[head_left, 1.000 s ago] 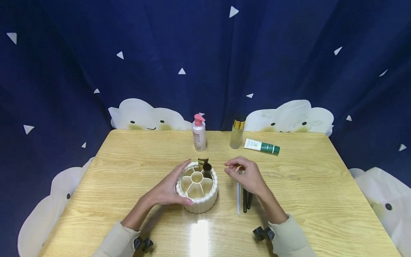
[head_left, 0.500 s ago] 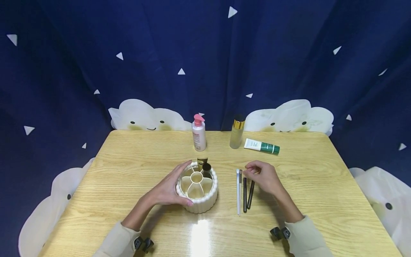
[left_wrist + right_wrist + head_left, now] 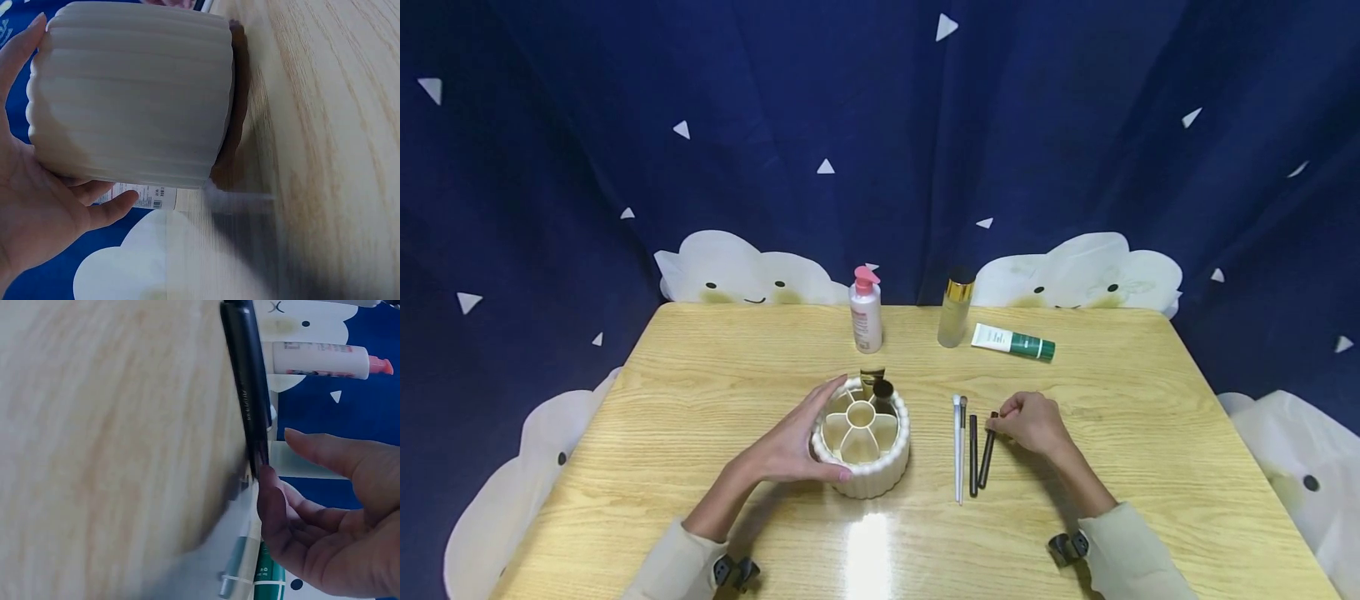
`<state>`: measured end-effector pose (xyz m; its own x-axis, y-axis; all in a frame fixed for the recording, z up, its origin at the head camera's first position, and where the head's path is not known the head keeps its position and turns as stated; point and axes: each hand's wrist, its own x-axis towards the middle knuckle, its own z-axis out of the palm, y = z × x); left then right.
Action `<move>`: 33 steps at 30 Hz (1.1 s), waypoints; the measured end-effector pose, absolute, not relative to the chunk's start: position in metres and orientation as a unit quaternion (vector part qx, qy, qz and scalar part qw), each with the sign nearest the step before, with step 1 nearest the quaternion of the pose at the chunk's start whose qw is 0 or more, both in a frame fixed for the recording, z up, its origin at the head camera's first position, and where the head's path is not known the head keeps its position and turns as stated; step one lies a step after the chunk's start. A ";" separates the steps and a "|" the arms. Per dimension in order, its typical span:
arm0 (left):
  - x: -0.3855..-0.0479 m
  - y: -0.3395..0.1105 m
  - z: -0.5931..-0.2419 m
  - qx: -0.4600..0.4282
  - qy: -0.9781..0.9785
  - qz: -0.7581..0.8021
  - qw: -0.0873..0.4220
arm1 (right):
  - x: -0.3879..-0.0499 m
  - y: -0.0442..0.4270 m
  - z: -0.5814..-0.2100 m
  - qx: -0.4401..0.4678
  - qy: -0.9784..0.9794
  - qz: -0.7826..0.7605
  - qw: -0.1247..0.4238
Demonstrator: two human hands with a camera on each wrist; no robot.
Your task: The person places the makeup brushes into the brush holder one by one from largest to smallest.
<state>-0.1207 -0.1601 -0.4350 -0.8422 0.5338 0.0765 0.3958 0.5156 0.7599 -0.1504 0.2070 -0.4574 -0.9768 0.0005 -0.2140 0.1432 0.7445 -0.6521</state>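
Note:
My left hand (image 3: 793, 442) grips a cream, ribbed round organizer (image 3: 868, 479), its thumb at the near rim and fingers round the far side. Petal-shaped compartments surround a central ring; a gold tube (image 3: 872, 381) and a dark-topped item (image 3: 883, 390) stand at its back right. My right hand (image 3: 1033, 423) is at the far end of a slim black pen (image 3: 987, 460) lying on the table. In the right wrist view a fingertip meets the pen's end (image 3: 250, 394), while the thumb is apart above it. A second black pen (image 3: 973, 458) lies just left.
Two slim makeup brushes, one white-tipped (image 3: 957, 450) and one brown-tipped (image 3: 963, 417), lie between organizer and pens. Behind stand a pink-topped pump bottle (image 3: 866, 321) and a gold-collared bottle (image 3: 954, 321). A green-and-white tube (image 3: 1013, 342) lies at back right on the wooden table (image 3: 715, 358).
My right hand has moved right and nearer, from above the brushes to the rightmost black pen, and lowered to its far end. My left hand and the organizer stay in place.

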 end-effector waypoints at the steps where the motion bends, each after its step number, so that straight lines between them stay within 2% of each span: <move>1: -0.121 -0.160 -0.435 0.268 0.866 0.413 0.084 | -0.150 0.207 -0.458 0.042 0.931 -0.349 0.102; 24: -0.119 -0.159 -0.432 0.254 0.868 0.416 0.092 | -0.153 0.201 -0.470 0.049 0.942 -0.321 0.078; 33: -0.118 -0.159 -0.432 0.245 0.871 0.417 0.090 | -0.153 0.202 -0.457 0.060 0.930 -0.348 0.103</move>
<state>-0.1178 -0.1593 -0.4318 -0.8632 0.5026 0.0475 0.3520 0.5318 0.7702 -0.1530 0.2020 -0.4573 -0.9714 0.0409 -0.2338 0.1842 0.7510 -0.6341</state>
